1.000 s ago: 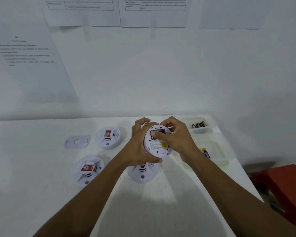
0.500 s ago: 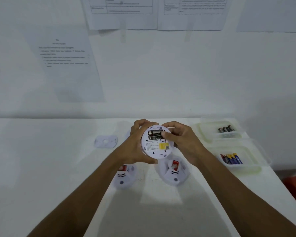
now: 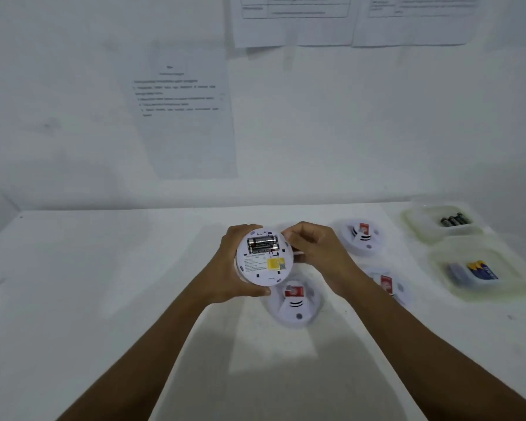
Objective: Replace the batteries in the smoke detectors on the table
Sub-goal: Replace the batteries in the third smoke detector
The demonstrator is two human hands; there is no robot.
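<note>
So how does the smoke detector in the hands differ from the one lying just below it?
The held detector is raised, back toward the camera, batteries showing; the lower detector lies face up on the table, showing a red tag and vents. Both are round and white.

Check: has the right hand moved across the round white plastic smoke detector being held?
Yes: right hand slid rightward off the detector's back, clear of its yellow label.
</note>
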